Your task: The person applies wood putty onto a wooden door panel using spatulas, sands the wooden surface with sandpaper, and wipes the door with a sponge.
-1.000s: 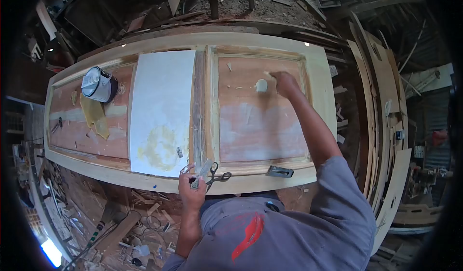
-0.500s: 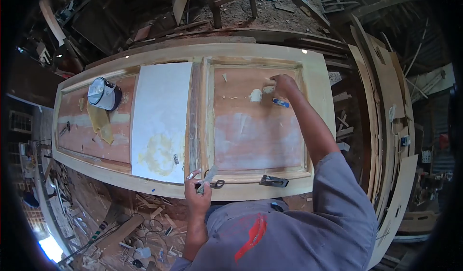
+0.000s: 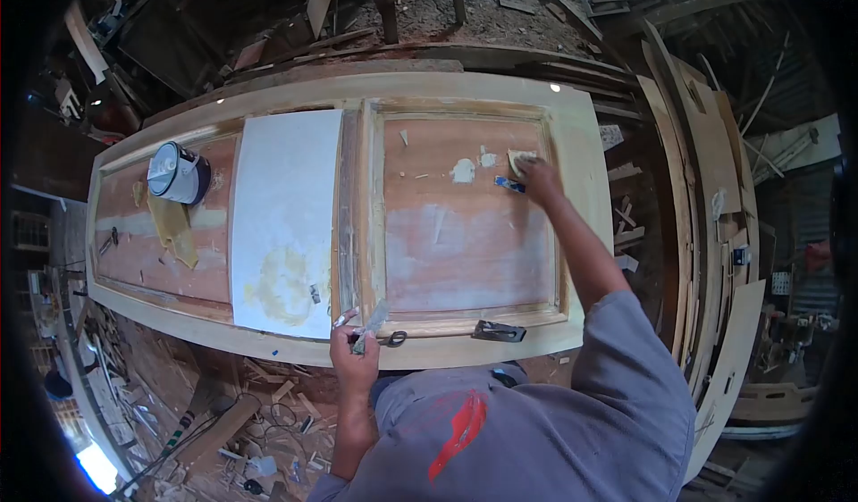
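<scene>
My left hand, at the near edge of a wooden panel door, is closed around a putty knife with its blade pointing up and away. My right hand is over the door's right recessed panel, fingers pressed on a cream-coloured folded piece that looks like sandpaper. Just left of these fingers lies a small blue item. White filler patches and small chips show on the reddish wood nearby. A dark ring-handled tool lies beside my left hand.
A paint can stands on a yellow sheet on the left panel. A white board with a yellowish smear lies across the door's middle. A black tool rests on the near rail. Long planks stand at the right.
My right hand has shifted slightly right and nearer, and the cream piece under its fingers shows more plainly. The whole view has slid a little; my left hand still holds the putty knife.
</scene>
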Demonstrator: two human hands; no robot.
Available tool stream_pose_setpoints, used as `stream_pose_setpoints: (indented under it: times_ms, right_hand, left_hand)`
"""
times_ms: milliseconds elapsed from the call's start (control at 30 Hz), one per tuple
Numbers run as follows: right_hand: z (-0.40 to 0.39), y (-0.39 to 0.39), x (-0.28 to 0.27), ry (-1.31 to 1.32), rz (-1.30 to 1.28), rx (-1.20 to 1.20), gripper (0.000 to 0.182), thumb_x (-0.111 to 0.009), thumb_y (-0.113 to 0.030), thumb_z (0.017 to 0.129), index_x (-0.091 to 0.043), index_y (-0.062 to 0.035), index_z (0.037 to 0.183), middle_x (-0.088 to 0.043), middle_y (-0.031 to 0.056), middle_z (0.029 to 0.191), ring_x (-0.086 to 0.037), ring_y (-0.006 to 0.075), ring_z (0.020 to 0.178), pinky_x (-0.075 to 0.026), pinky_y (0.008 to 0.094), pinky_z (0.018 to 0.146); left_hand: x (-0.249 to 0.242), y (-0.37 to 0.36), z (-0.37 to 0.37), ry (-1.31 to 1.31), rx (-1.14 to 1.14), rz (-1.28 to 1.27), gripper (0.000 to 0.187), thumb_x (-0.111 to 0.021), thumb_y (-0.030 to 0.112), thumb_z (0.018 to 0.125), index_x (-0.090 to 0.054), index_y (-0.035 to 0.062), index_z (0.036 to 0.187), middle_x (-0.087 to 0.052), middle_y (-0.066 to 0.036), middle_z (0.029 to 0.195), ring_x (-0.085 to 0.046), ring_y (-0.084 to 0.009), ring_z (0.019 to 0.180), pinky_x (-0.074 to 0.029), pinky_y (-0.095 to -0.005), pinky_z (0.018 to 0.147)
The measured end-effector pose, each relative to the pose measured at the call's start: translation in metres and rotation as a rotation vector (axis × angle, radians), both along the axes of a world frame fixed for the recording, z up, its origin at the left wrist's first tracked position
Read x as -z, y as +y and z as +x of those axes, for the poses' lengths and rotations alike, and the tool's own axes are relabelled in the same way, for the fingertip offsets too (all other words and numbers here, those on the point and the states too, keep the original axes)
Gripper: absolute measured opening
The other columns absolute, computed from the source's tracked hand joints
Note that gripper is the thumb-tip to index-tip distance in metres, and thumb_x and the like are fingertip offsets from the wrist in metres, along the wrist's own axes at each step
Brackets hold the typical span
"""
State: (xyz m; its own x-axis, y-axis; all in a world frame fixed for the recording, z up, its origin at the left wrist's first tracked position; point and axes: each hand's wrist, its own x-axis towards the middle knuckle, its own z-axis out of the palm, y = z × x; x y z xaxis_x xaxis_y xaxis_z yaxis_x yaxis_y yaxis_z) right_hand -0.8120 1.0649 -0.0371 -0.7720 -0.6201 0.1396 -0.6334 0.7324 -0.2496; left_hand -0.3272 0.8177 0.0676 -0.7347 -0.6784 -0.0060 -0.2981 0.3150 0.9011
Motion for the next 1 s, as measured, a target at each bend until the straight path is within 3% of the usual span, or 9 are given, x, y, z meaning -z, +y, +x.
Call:
stream_pose_setpoints:
  times_ms: [67,267,367,400,500,533,600,767,1000]
  right_hand:
    - [0.021,0.011,0.010,0.128,-0.056,-0.035,0.031,-0.062,-0.005,0.086,-0.076,-0.0121,0.112,-0.074,0.0202,0.107,-0.069,0.0374,0.108,-0.054,0.0441,0.097]
    - [-0.011,0.008,-0.076,-0.487,0.436,-0.011,0.036,-0.062,-0.006,0.081,-0.076,-0.0121,0.114,-0.074,0.0212,0.110,-0.069,0.0395,0.106,-0.055,0.0461,0.095]
    - [-0.039,-0.002,-0.060,-0.341,0.259,0.288,0.036,-0.061,-0.007,0.080,-0.077,-0.0101,0.113,-0.073,0.0237,0.108,-0.070,0.0413,0.104,-0.055,0.0481,0.093]
    - [-0.037,-0.011,-0.055,-0.250,0.227,0.369,0.028,-0.064,-0.011,0.081,-0.077,-0.0045,0.104,-0.074,0.0248,0.103,-0.071,0.0414,0.102,-0.056,0.0486,0.091]
    - [-0.028,-0.049,-0.037,-0.285,0.421,0.392,0.022,-0.065,-0.013,0.081,-0.077,-0.0005,0.095,-0.074,0.0251,0.105,-0.072,0.0416,0.101,-0.057,0.0490,0.089]
    - [-0.020,-0.066,-0.019,-0.250,0.224,0.477,0.019,-0.067,-0.015,0.081,-0.077,-0.0021,0.090,-0.074,0.0245,0.103,-0.073,0.0412,0.097,-0.058,0.0495,0.085]
    - [-0.002,-0.097,0.015,-0.104,0.198,0.391,0.021,-0.070,-0.021,0.080,-0.078,-0.0029,0.087,-0.075,0.0243,0.096,-0.074,0.0393,0.094,-0.059,0.0481,0.082]
    - [0.064,-0.175,-0.005,-0.224,0.190,0.248,0.019,-0.068,-0.018,0.079,-0.077,-0.0028,0.085,-0.074,0.0233,0.096,-0.073,0.0369,0.095,-0.059,0.0480,0.083]
    - [0.087,-0.176,-0.029,-0.335,0.058,-0.235,0.025,-0.067,-0.023,0.081,-0.078,-0.0060,0.096,-0.075,0.0200,0.096,-0.070,0.0423,0.092,-0.057,0.0477,0.085]
  left_hand:
    - [0.002,-0.003,-0.002,-0.005,0.008,-0.031,0.022,-0.069,0.004,0.087,-0.048,0.0026,0.096,-0.061,-0.022,0.129,-0.060,-0.0175,0.095,-0.051,-0.0322,0.082]
    - [-0.010,-0.003,-0.005,0.020,-0.006,0.111,0.022,-0.069,0.004,0.087,-0.049,0.0020,0.096,-0.061,-0.023,0.128,-0.062,-0.0218,0.102,-0.051,-0.0348,0.085]
    - [-0.004,-0.008,-0.005,0.070,-0.035,0.063,0.022,-0.069,0.001,0.085,-0.050,0.0011,0.095,-0.062,-0.024,0.125,-0.064,-0.0252,0.101,-0.051,-0.0351,0.082]
    - [-0.004,-0.009,-0.004,0.065,-0.046,0.064,0.022,-0.069,0.001,0.085,-0.050,0.0011,0.096,-0.062,-0.024,0.125,-0.063,-0.0251,0.100,-0.051,-0.0351,0.082]
    - [-0.003,-0.009,-0.001,0.041,-0.050,0.034,0.022,-0.069,0.001,0.085,-0.051,0.0011,0.097,-0.062,-0.023,0.126,-0.063,-0.0246,0.099,-0.051,-0.0350,0.082]
    - [-0.003,-0.011,0.000,0.030,-0.036,0.016,0.022,-0.069,0.001,0.085,-0.051,0.0012,0.098,-0.062,-0.023,0.126,-0.063,-0.0245,0.099,-0.051,-0.0350,0.082]
    - [-0.009,-0.012,-0.004,0.001,-0.019,0.034,0.023,-0.069,0.005,0.086,-0.049,0.0020,0.098,-0.061,-0.023,0.128,-0.062,-0.0226,0.102,-0.051,-0.0356,0.085]
    - [0.002,-0.016,-0.013,0.017,0.007,0.107,0.024,-0.069,0.005,0.087,-0.048,0.0022,0.097,-0.060,-0.023,0.130,-0.061,-0.0179,0.095,-0.052,-0.0330,0.081]
    - [0.004,-0.035,-0.024,0.025,0.082,0.169,0.022,-0.068,0.002,0.086,-0.049,0.0020,0.097,-0.059,-0.024,0.130,-0.064,-0.0197,0.097,-0.052,-0.0318,0.080]
